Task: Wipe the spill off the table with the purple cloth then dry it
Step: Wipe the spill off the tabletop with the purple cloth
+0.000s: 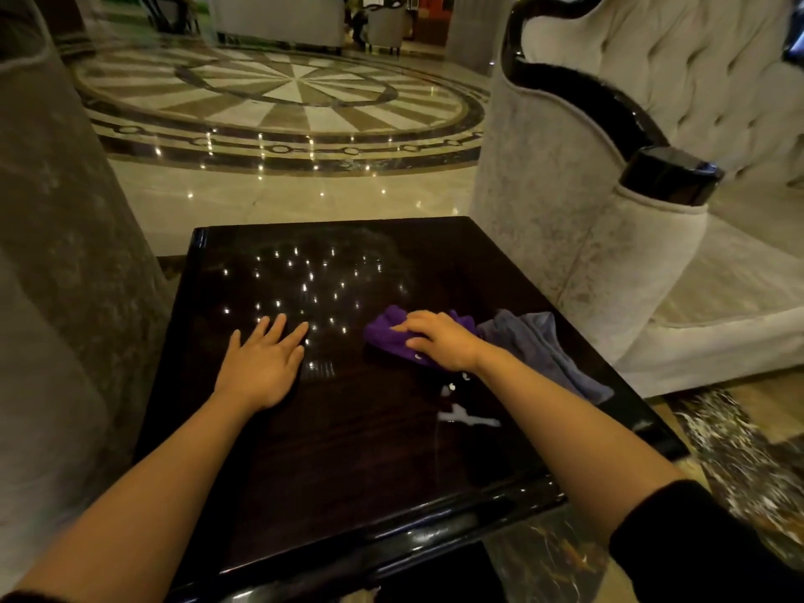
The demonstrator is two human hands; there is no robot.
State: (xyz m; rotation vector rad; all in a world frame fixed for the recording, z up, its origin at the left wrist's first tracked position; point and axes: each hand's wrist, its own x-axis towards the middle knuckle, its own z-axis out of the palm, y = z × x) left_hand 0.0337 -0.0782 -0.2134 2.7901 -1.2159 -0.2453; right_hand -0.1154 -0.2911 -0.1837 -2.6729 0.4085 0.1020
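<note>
A dark glossy square table (pixel 348 450) fills the middle of the head view. My right hand (pixel 439 341) presses down on a bunched purple cloth (pixel 387 330) right of the table's centre, fingers curled over it. Just behind my wrist, wet shiny streaks of the spill (pixel 465 417) lie on the wood. A grey-blue cloth (pixel 544 346) lies spread by the table's right edge, touching the purple one. My left hand (pixel 263 363) rests flat on the tabletop, fingers apart, holding nothing.
A tufted pale armchair (pixel 609 211) with a dark wooden arm stands close to the table's right side. A grey upholstered seat side (pixel 52 254) rises at the left. Polished marble floor (pixel 283 102) stretches beyond the far edge.
</note>
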